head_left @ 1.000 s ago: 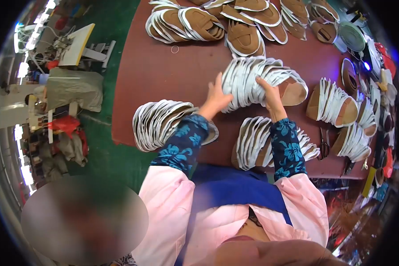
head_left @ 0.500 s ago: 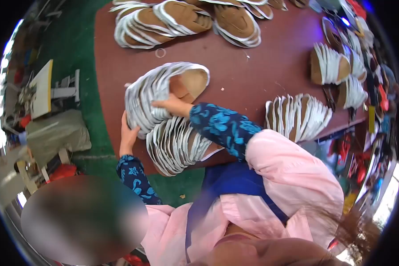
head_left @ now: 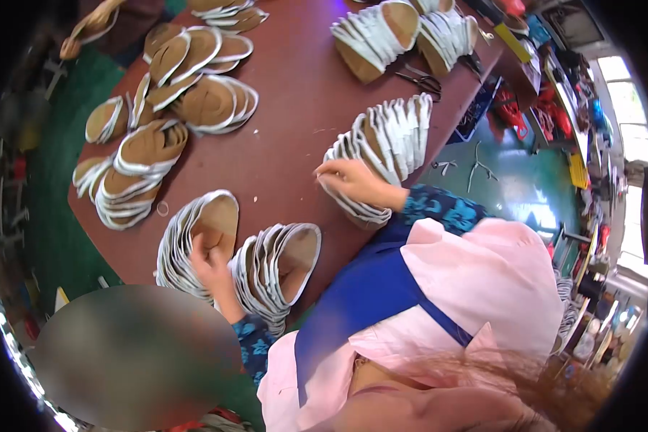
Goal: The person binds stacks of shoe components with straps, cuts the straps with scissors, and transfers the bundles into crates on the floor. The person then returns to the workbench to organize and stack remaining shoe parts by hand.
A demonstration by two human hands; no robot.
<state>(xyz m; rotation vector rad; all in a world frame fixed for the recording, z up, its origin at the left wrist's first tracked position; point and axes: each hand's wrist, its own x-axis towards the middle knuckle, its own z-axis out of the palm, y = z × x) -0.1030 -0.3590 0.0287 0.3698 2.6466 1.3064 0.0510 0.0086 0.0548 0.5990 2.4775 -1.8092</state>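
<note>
My left hand (head_left: 212,266) has its fingers apart, over the inner side of a stack of brown, white-edged shoe pieces (head_left: 176,245). Whether it touches them I cannot tell. Close on its right stands a second such stack (head_left: 270,270), leaning with its oval face up. My right hand (head_left: 356,181) reaches across the near end of a longer row of white-edged shoe pieces (head_left: 392,137). Its fingers are stretched out and hold nothing visible; their contact with the row is unclear.
More brown shoe pieces (head_left: 140,169) lie in piles along the table's left side. Two further bundles (head_left: 374,39) stand at the far right, near dark-handled scissors (head_left: 421,81). At the far left corner a co-worker's hand (head_left: 86,32) holds a brown piece.
My left hand has come off the stack it held, which now stands on the table beside the other one. My right hand has moved right to the longer row. The view has turned right.
</note>
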